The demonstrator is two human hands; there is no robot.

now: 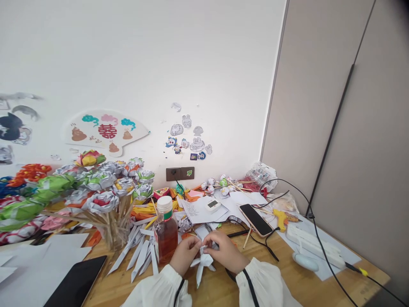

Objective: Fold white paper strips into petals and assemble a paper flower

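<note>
My left hand (186,254) and my right hand (224,250) meet above the wooden table (220,285), each with its fingers pinched. Between them is a white folded-paper flower (203,261), with pointed petals spreading down toward me. Both hands grip its upper part; the exact spot under the fingertips is hidden. Just left of my left hand stands a bottle of reddish-brown liquid (166,238) with a white cap. Beside the bottle lie several folded white paper strips (140,256).
Paper flowers on sticks (102,200) crowd the left. A dark tablet (76,281) lies front left. At right are a phone (256,219), a yellow glue gun (281,219), a power strip (315,245), a white mouse (305,261) and loose black cables. A white timer (212,205) rests on papers.
</note>
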